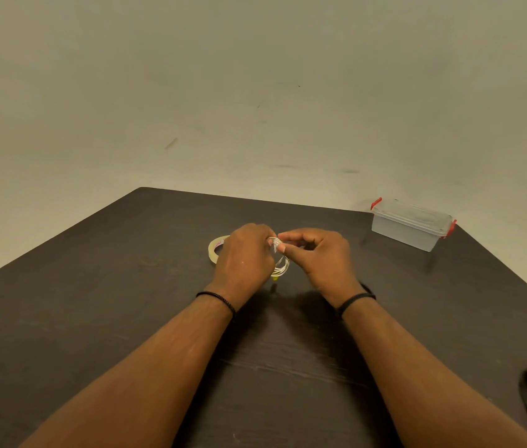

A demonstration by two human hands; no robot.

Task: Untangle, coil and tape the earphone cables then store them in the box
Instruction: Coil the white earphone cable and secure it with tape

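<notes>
White coiled earphone cable (283,265) held upright, seemingly taped; box (412,225) closed.

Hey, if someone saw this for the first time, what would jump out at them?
Mid-table, the left hand and right hand pinch a coiled white earphone cable together. A tape roll lies just behind the left hand, and a clear box with red latches, lid on, sits at the far right.
</notes>
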